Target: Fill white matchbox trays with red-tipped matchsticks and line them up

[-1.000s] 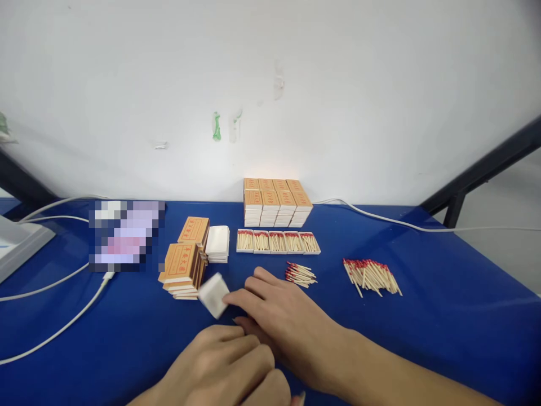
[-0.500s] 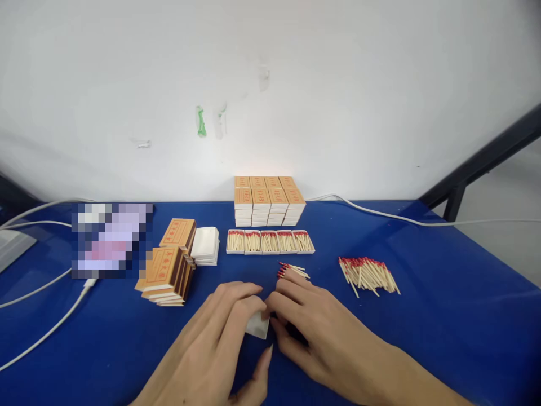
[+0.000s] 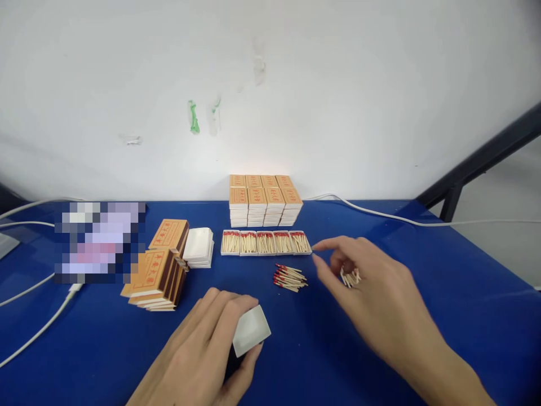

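Note:
My left hand (image 3: 207, 344) is closed on a small white matchbox tray (image 3: 252, 331), tilted between thumb and fingers; its inside looks bare. My right hand (image 3: 376, 299) has thumb and index finger spread apart, with nothing seen between them. Their tips come close to the right end of a row of several matchbox trays (image 3: 265, 251) filled with red-headed matches. A small heap of matches (image 3: 289, 278) lies loose between my hands. Behind my right hand, part of another match pile (image 3: 350, 277) shows through the fingers; the remainder is hidden.
Closed orange matchboxes (image 3: 265, 197) stand stacked against the wall. More matchboxes (image 3: 154, 270) lean in a stack at left, beside piled white trays (image 3: 198, 247). A blurred-out object (image 3: 101, 239) with a white cable (image 3: 54, 313) lies on the blue table (image 3: 321, 361).
My right hand has moved right and up, away from the white tray and over the larger match pile. My left hand now shows the tray tilted, and the small match heap is uncovered.

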{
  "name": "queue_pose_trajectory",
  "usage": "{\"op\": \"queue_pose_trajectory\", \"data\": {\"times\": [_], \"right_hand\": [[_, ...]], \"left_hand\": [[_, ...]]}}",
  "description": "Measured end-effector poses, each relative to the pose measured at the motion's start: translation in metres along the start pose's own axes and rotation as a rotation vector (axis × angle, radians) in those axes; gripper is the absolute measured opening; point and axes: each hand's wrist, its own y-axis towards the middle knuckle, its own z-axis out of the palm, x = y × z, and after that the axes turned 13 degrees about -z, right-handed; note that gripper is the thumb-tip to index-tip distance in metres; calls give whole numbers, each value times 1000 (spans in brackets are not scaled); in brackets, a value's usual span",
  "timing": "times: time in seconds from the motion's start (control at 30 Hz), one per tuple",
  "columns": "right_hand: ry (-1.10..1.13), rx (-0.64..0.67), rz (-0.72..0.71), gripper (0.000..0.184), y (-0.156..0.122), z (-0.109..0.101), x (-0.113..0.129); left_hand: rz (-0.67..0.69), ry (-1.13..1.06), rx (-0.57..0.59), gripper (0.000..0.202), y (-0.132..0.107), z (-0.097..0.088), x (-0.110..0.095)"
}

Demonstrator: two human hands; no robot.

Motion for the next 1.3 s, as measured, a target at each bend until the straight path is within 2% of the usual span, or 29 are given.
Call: {"op": "queue_pose_trajectory", "data": {"times": [0.13, 0.23, 0.27, 0.4, 0.5, 0.6, 0.73, 0.97, 1.13, 1.3], "right_hand": [[-272, -39, 157, 48, -21, -21, -26], [-483, -26, 315, 77, -42, -28, -45], [-485, -13, 353, 84, -47, -27, -50], [-362, 34, 324, 102, -62, -5, -52], [-348, 51, 322, 99, -66, 14, -41], [-380, 48, 277, 100, -65, 25, -32], [-382, 24, 205, 90, -62, 29, -29], [-316, 27, 139, 82, -55, 36, -21], [-280, 7, 142, 81, -49, 22, -15], [-261, -34, 31, 51, -33, -4, -9]], "left_hand": [[7, 38, 17, 39, -4, 3, 2], [23, 38, 9, 38, -6, 4, 2], [24, 35, 4, 38, -6, 4, 2], [11, 24, 18, 37, -7, 3, 1], [-2, 18, 28, 39, -6, 2, 2], [10, 14, 20, 40, -5, 2, 2], [41, 14, -26, 40, -6, 3, 0], [18, 48, 8, 45, -12, 5, 3], [42, 40, -36, 42, -7, 5, 0], [53, 50, -68, 36, -5, 3, -4]]}}
